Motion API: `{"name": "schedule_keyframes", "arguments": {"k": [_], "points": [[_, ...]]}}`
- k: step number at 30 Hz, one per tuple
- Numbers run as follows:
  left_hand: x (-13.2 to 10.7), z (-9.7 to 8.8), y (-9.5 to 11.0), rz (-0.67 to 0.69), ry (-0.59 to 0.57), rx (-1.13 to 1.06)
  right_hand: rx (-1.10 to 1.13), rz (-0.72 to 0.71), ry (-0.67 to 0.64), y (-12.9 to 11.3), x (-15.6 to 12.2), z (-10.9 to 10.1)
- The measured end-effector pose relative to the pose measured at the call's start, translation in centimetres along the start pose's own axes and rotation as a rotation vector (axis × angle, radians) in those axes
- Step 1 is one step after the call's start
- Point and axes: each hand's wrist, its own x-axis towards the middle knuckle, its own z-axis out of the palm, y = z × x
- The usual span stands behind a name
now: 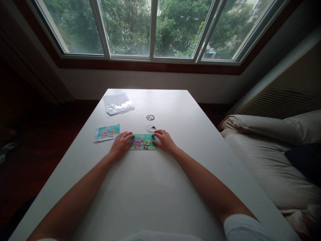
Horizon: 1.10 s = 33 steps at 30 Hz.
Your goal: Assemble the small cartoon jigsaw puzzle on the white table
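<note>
A flat rectangular picture card or panel (142, 142) with cartoon figures on a teal ground lies on the white table, in front of me. My left hand (122, 144) grips its left end, and my right hand (164, 141) grips its right end, fingers over the top edge and thumbs near the front. Left of my left hand rests a paper sheet (107, 132) printed with a similar cartoon picture. Whether the panel is a single piece or assembled from small parts is too small to tell.
The white table (150, 187) stretches toward a wide window. A clear plastic bag with white paper (118, 103) lies at its far left. Beyond my hands are a round table hole (150, 117) and a round cover (150, 129). To the right stands a pale sofa (250, 150).
</note>
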Motion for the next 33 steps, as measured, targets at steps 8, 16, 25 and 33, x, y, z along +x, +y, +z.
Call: {"name": "schedule_keyframes", "arguments": {"k": [8, 16, 25, 33], "points": [[0.0, 0.2, 0.0, -0.01, -0.001, 0.019, -0.02, 0.005, 0.024, -0.3, 0.0, 0.0], [0.0, 0.2, 0.4, -0.015, -0.006, 0.021, -0.029, 0.003, 0.037, -0.2, 0.0, 0.2], [0.2, 0.1, 1.2, 0.032, -0.05, 0.039, -0.033, 0.001, 0.032, -0.2, 0.0, 0.2], [0.0, 0.6, 1.6, 0.136, -0.102, 0.042, -0.04, 0.003, 0.037, -0.4, 0.1, 0.2]]}}
